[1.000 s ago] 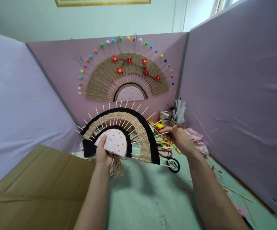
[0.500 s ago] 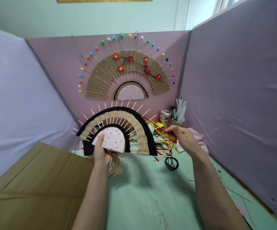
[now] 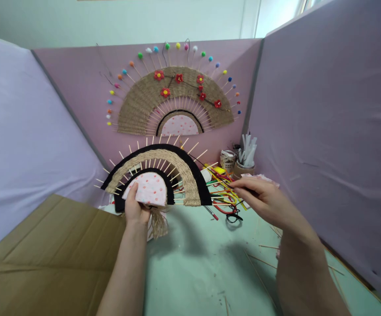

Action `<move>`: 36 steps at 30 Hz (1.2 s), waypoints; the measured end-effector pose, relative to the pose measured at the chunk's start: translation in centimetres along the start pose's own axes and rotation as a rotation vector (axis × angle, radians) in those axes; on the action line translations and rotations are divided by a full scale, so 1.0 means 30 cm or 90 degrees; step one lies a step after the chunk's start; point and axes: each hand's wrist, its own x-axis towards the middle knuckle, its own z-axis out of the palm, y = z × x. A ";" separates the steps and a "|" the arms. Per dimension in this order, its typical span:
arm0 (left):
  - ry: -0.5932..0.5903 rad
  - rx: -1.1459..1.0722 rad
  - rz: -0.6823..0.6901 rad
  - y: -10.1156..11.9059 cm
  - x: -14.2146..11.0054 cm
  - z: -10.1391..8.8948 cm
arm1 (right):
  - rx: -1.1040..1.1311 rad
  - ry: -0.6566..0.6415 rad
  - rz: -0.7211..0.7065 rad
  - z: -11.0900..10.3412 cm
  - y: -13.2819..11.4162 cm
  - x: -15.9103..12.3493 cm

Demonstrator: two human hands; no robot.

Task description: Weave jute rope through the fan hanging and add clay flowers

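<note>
My left hand (image 3: 135, 210) grips the pink dotted centre of a half-made fan (image 3: 164, 169), a half circle with woven straw, black bands and wooden skewers sticking out. It holds the fan upright above the green table (image 3: 190, 263). My right hand (image 3: 265, 199) is to the fan's right with fingers pinched on a thin black cord (image 3: 210, 169) that runs up to the fan's right edge. A coil of the black cord (image 3: 234, 216) lies on the table below that hand.
A finished fan (image 3: 174, 101) with red flowers and coloured pom-poms hangs on the pink back wall. Coloured sticks (image 3: 223, 188), a jar (image 3: 227, 160) and a cup of white tubes (image 3: 245, 164) stand at the back right. Brown cardboard (image 3: 45, 254) covers the left. Loose skewers (image 3: 259, 272) lie on the right.
The fan has shifted slightly left and up. My right hand has moved lower and towards me, drawing the black cord out; the coil on the table has shrunk.
</note>
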 end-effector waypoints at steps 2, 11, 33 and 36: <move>0.002 -0.003 0.005 0.001 -0.001 0.002 | 0.016 -0.005 -0.001 -0.006 0.004 -0.002; -0.005 0.006 0.009 -0.010 -0.034 0.024 | 0.112 -0.102 -0.037 0.050 0.002 0.027; 0.018 0.001 0.020 -0.014 -0.012 0.010 | 0.042 -0.099 -0.033 -0.020 0.004 -0.002; 0.018 -0.004 0.013 -0.015 -0.009 0.008 | -0.002 -0.074 -0.032 -0.025 -0.002 -0.006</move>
